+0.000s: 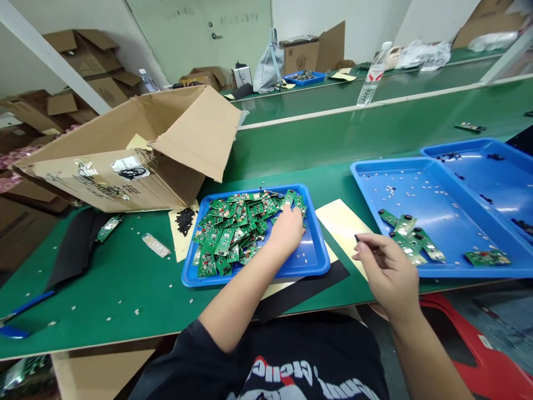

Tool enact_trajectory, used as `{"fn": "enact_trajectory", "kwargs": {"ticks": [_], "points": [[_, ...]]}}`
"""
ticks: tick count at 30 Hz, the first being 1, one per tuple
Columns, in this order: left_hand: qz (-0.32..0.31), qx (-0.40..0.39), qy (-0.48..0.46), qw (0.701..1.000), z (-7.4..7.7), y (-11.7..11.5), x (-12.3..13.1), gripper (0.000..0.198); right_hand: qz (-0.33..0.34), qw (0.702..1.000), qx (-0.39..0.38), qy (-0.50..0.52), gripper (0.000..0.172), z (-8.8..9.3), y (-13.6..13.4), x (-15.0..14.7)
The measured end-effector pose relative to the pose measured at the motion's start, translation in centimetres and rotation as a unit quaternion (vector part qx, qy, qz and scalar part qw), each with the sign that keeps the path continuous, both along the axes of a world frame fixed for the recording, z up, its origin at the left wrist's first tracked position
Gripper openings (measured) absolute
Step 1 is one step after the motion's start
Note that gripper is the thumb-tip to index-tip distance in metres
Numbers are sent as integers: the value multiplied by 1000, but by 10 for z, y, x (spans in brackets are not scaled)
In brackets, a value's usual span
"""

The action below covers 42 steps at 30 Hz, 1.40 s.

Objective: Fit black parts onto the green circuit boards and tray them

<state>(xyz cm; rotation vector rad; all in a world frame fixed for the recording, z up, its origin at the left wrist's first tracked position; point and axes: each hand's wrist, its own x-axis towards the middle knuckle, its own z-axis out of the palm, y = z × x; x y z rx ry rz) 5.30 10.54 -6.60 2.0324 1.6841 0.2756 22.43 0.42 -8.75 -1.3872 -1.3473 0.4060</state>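
Your left hand (288, 228) touches green, component-dotted circuit boards (227, 236) heaped in a blue tray (315, 255), grip unclear; your right hand (389, 272) pinches a small black piece (357, 238). An open carton (169, 183) crowds the tray's far-left corner.

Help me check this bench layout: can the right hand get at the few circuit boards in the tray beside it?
Probably yes: only the tray's low rim lies between the right hand and the circuit boards, though that hand pinches a small black piece.
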Motion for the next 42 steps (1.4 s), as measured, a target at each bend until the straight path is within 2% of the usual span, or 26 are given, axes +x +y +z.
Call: {"fn": "enact_trajectory", "kwargs": {"ticks": [4,6,9,12,14,15,18,19,22,25,28,30,32,35,37,40,42], "points": [[14,-36,-123,992,11,-1,-27,15,41,999,15,-3,12,1,0,-9],[29,-65,-194,978,20,-8,-44,12,54,998,18,-1,13,1,0,-11],[44,-108,-308,944,34,-28,-59,15,69,997,21,4,14,4,1,-17],[55,-142,-402,903,44,-48,-61,13,88,996,25,4,14,12,1,-25],[76,-172,-463,866,47,-58,-57,13,104,994,28,-1,15,19,0,-30],[90,-196,-500,839,48,-63,-55,16,112,993,29,-5,16,23,0,-32],[119,-277,-609,733,46,-73,-48,36,133,990,37,-25,16,35,-3,-37],[117,-293,-632,707,45,-76,-45,41,138,989,42,-33,16,38,-3,-38],[110,-304,-662,676,43,-82,-37,39,142,987,56,-49,15,44,-4,-41],[110,-300,-659,681,43,-86,-32,26,137,987,65,-59,15,46,-3,-43],[97,-264,-644,711,45,-88,-30,32,133,987,68,-67,15,45,-3,-42],[101,-248,-640,721,45,-88,-30,35,130,987,68,-70,19,45,-3,-39],[105,-248,-635,724,46,-88,-31,36,140,985,68,-80,32,46,-3,-36],[87,-266,-633,721,48,-89,-31,35,177,974,93,-105,64,50,-3,-32],[75,-264,-632,725,51,-90,-31,37,197,965,118,-129,72,54,-2,-29],[51,-231,-597,767,56,-92,-30,46,211,952,138,-176,66,61,-1,-24],[34,-199,-563,801,60,-94,-30,39,226,940,147,-211,60,65,0,-21]]}}
